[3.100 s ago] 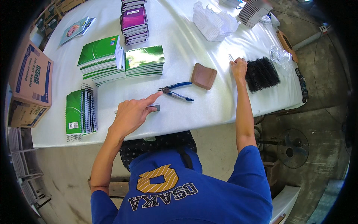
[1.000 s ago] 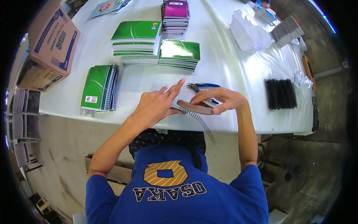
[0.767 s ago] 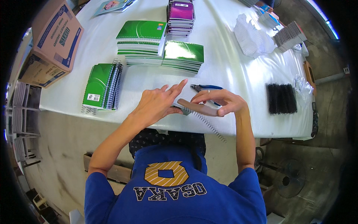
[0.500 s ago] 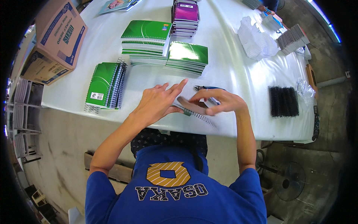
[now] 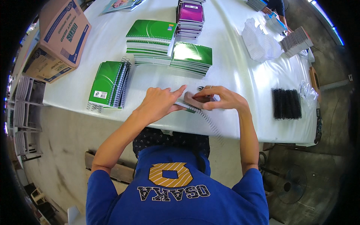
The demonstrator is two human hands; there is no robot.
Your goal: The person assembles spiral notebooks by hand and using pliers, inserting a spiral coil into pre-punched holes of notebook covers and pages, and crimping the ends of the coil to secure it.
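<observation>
My left hand is closed on a small notebook near the table's front edge, thumb below and index finger stretched out above. Only a sliver of its pages and green cover shows. A thin wire spiral coil trails from the notebook's edge, its loose end hanging past the table edge and blurred. Thumb and fingers of my right hand are closed about the coil where it meets the notebook; one finger is smeared by motion. Behind the right hand lie pliers, mostly hidden.
Left of my hands lie green spiral notebooks. Stacks of green notebooks and purple notebooks stand farther back. A carton is at far left. Black coils and crumpled white wrapping lie right. Another person's arm shows at far right.
The coil's loose end now reaches lower, past the table edge. My right fingers have shifted slightly and cover more of the pliers. The left hand keeps its hold on the notebook.
</observation>
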